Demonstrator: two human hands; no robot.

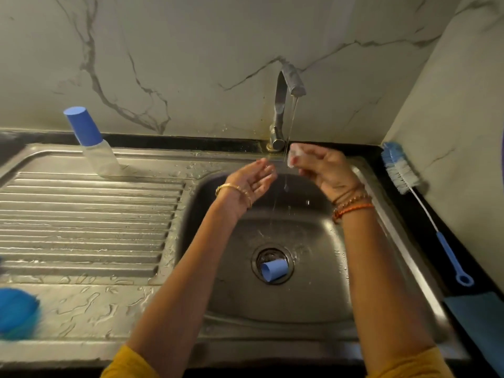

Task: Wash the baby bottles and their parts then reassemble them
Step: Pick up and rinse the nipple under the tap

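My right hand holds a small clear bottle part under the thin stream from the tap; I cannot tell which part it is. My left hand is beside it over the steel sink, palm up, fingers relaxed and holding nothing. A blue bottle cap lies on its side over the drain. One assembled baby bottle with a blue cap stands on the drainboard at the back left.
A blue-and-white bottle brush lies on the black counter to the right of the sink. A blue scrubber sits at the front left of the wet ribbed drainboard. Marble walls close the back and right.
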